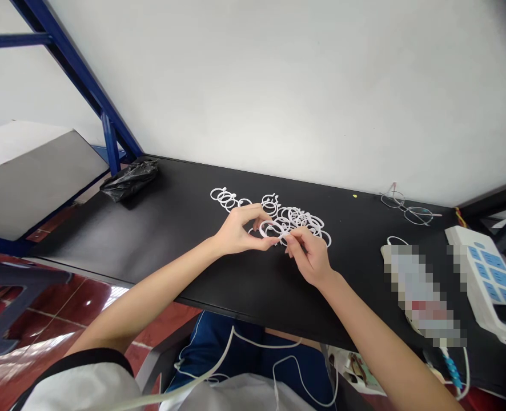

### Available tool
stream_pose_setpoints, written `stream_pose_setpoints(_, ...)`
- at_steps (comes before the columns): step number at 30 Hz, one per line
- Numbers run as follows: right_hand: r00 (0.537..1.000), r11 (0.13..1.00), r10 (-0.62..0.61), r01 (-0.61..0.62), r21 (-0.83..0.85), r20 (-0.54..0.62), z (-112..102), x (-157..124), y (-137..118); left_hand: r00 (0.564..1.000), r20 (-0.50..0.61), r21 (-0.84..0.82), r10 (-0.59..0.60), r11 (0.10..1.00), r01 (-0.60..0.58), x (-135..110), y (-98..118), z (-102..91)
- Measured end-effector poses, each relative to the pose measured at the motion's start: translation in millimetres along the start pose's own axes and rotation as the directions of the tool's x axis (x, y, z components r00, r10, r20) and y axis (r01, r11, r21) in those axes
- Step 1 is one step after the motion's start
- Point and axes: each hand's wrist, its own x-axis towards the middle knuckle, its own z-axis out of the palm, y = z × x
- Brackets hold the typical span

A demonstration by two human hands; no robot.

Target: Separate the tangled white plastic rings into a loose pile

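Between my two hands is a white plastic ring (262, 233) that looks like a curtain ring. My left hand (245, 229) is closed on its left side, thumb below and fingers above. My right hand (309, 252) pinches the ring's right side between thumb and fingertips. Just behind the hands lies a loose pile of similar white rings (298, 216), many overlapping, with small knobs or gaps on them. A few more rings (224, 197) lie in a row to the left of the pile. My fingers partly hide the held ring and the nearest part of the pile.
The black table (171, 222) runs along a white wall. At its left end lies a black plastic bag (131, 180). To the right are eyeglasses (418, 215), a blurred-out device (420, 297) with a cable, and a white power strip (478, 274). A white cable (219, 365) crosses my lap.
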Motion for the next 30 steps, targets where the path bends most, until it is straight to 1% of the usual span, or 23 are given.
stream_pose_setpoints(6, 0.998, 0.987, 0.065, -0.065, 0.149, 0.005, 4.8, -5.1, -0.6, 0.994, 0.023, -0.147, -0.111, 0.983, 0.113, -1.4, 1.9, 2.1)
stream_pose_setpoints(11, 0.994, 0.964, 0.111, -0.108, 0.245, -0.001, 11.2, -8.4, 1.4, 0.981, 0.037, -0.220, -0.188, 0.957, 0.192, -4.0, 0.0, 5.4)
stream_pose_setpoints(17, 0.992, 0.959, 0.125, -0.116, 0.259, -0.019, 15.9, -10.5, 0.4, 0.973, 0.041, -0.284, -0.228, 0.931, 0.230, -6.0, -2.4, 9.7)
stream_pose_setpoints(22, 0.992, 0.974, 0.119, -0.108, 0.199, -0.042, 18.5, -9.9, 0.1, 0.980, 0.038, -0.309, -0.197, 0.930, 0.199, -4.4, -4.4, 7.8)
stream_pose_setpoints(26, 0.992, 0.998, 0.060, -0.058, 0.025, -0.110, 14.9, -5.5, -0.1, 0.988, 0.045, -0.286, -0.148, 0.946, 0.155, -1.5, -4.7, 3.8)
stream_pose_setpoints(30, 0.990, 0.994, -0.008, -0.007, -0.105, -0.142, 9.3, -1.9, -3.1, 0.992, 0.049, -0.243, -0.115, 0.962, 0.123, -1.2, -6.3, 2.3)
